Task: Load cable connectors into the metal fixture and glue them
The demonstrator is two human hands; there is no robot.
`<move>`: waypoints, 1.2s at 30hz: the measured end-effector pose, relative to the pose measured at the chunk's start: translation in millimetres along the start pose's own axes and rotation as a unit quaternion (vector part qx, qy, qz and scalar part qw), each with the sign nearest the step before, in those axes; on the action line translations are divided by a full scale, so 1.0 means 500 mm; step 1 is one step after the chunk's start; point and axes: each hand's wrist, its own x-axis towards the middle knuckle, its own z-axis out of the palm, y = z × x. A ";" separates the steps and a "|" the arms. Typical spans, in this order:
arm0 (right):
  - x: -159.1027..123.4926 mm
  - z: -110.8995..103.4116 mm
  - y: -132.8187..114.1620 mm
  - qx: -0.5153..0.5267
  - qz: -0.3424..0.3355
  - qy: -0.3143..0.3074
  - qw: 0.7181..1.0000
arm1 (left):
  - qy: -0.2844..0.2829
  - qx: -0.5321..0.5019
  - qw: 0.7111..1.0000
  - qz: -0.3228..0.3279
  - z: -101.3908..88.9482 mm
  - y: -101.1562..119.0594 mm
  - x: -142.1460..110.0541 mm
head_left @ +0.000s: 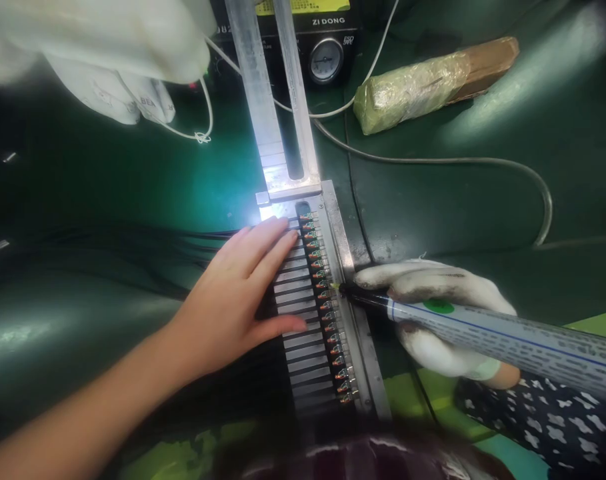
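Observation:
My bare left hand (pixel 240 287) lies flat with fingers spread on a metal fixture (pixel 303 333) with a row of slots. Black cables (pixel 183 243) run into the slots from the left. Small connector ends with fine coloured wires (pixel 327 305) line the fixture's right side. My right hand (pixel 443 287), in a white glove smudged grey at the fingers, is closed around a thick marker-like pen (pixel 483 333) with a pale printed barrel, a green dot and a black front. Its narrow tip is at the connector row, around its middle; whether it touches is unclear.
Behind the fixture stands a slotted metal bracket (pixel 303 133), before a black box with a gauge (pixel 326 60). A taped brown bundle (pixel 433 87) lies at the back right. A grey cable (pixel 457 160) crosses the green mat. White cloth-like material (pixel 107 40) fills the upper left.

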 end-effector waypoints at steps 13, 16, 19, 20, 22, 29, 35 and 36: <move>-0.011 0.022 0.009 0.005 -0.018 0.053 0.998 | 0.000 0.005 1.000 0.001 0.000 -0.002 -0.001; -0.006 0.017 0.006 0.005 -0.017 0.035 0.999 | 0.003 0.005 1.000 0.002 -0.001 -0.001 -0.001; 0.000 0.010 0.004 0.008 -0.017 0.019 1.000 | 0.003 0.002 1.000 0.002 -0.001 0.000 -0.002; 0.001 0.009 0.004 0.009 -0.015 0.018 1.000 | 0.003 0.001 1.000 0.003 -0.001 0.000 -0.002; 0.000 0.009 0.005 0.009 -0.003 0.016 1.000 | 0.004 -0.001 1.000 0.003 0.001 -0.001 -0.003; -0.017 0.014 0.003 0.024 -0.003 0.057 0.998 | 0.005 -0.003 1.000 0.001 0.002 -0.002 -0.001; -0.023 0.012 -0.012 -0.014 -0.022 0.046 0.999 | 0.006 -0.007 1.000 0.006 0.000 0.000 0.001; -0.022 0.010 -0.012 -0.020 -0.020 0.032 0.999 | 0.006 -0.009 1.000 0.006 0.001 0.000 0.001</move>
